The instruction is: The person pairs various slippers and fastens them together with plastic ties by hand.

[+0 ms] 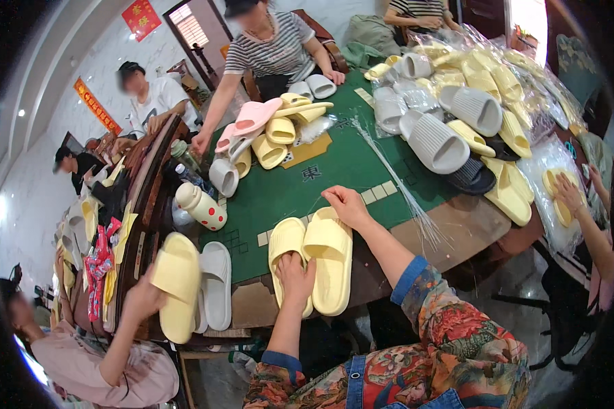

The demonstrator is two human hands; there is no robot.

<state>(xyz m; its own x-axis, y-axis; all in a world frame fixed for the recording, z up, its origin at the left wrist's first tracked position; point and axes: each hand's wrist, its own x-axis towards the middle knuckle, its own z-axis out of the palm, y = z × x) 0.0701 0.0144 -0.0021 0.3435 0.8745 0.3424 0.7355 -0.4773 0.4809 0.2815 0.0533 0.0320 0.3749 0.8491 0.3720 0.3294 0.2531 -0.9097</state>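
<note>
A pair of pale yellow slippers stands at the near table edge, the left slipper (pixel 284 233) beside the right slipper (pixel 334 273), touching. My left hand (pixel 295 276) grips the left slipper, its fingers reaching into the foot opening and the thumb against the right one. Just above the toe of the right slipper, my right hand (pixel 348 206) pinches what looks like a thin, clear strand, only faintly visible. Beyond that hand lies a bundle of thin whitish strands (pixel 396 170) along the green table top (pixel 252 204).
Right of the bundle rises a heap of grey and yellow slippers (pixel 471 109). Pink, yellow and grey slippers (pixel 269 129) sit mid-table, near a spotted bottle (pixel 201 208). At left, a co-worker's hand (pixel 143 296) holds a yellow slipper (pixel 176 286) by grey slippers (pixel 216 286). Others sit around.
</note>
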